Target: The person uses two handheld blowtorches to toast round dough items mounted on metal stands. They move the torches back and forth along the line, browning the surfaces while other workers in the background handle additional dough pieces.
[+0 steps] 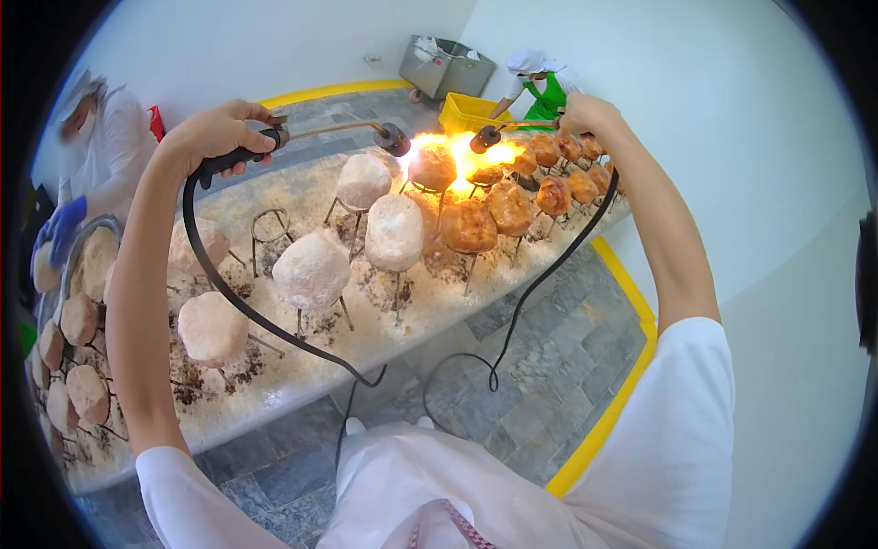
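Observation:
My left hand grips the black handle of a gas torch whose nozzle points right. My right hand holds a second torch pointing left. Both flames meet on a round lump standing on a wire stand. White salt-crusted lumps sit on stands in front of it. Browned lumps stand to the right along the long counter. Black hoses hang from both torches down to the floor.
A person in white with blue gloves works at the counter's left end beside a tray of lumps. Another person in a green apron bends over a yellow crate near a metal bin. A yellow line edges the stone floor.

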`<action>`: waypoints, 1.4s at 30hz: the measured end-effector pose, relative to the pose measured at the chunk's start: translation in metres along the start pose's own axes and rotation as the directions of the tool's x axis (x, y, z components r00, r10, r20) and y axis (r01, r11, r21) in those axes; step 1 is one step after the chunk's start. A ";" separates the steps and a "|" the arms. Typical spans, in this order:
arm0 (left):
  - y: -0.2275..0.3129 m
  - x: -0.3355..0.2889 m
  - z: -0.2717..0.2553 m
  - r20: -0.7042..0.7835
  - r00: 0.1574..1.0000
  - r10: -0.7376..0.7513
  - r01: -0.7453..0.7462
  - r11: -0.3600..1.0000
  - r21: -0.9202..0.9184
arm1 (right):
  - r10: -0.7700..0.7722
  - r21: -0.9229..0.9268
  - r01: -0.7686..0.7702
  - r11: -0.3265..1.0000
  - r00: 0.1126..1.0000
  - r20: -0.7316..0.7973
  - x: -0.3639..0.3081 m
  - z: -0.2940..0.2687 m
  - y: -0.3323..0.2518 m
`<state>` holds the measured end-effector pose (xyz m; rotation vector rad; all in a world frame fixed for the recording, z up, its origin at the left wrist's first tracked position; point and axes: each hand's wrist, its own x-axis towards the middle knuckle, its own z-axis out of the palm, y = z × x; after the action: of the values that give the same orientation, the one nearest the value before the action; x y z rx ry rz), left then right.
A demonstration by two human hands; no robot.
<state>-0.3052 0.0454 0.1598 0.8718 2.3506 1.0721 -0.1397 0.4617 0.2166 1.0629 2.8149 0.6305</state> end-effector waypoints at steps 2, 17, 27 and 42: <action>-0.006 0.001 0.006 0.012 1.000 0.012 -0.012 0.999 -0.034 | 0.029 0.011 -0.029 1.000 1.000 0.004 -0.008 0.004 0.009; -0.038 0.006 0.064 -0.056 0.998 0.042 -0.049 0.990 -0.135 | -0.058 0.244 0.065 0.968 0.998 -0.035 -0.151 0.063 0.041; -0.055 -0.024 0.080 -0.089 0.990 0.105 -0.116 0.985 -0.131 | -0.108 0.134 0.127 0.983 0.985 -0.136 -0.153 0.058 -0.004; -0.059 -0.022 0.094 -0.201 0.966 0.163 -0.182 0.980 -0.080 | -0.080 0.148 0.097 0.984 0.990 -0.116 -0.161 0.051 -0.027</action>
<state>-0.2562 0.0495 0.0582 0.9899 2.3870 1.3885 -0.0235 0.3571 0.1468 0.9449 3.0296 0.4850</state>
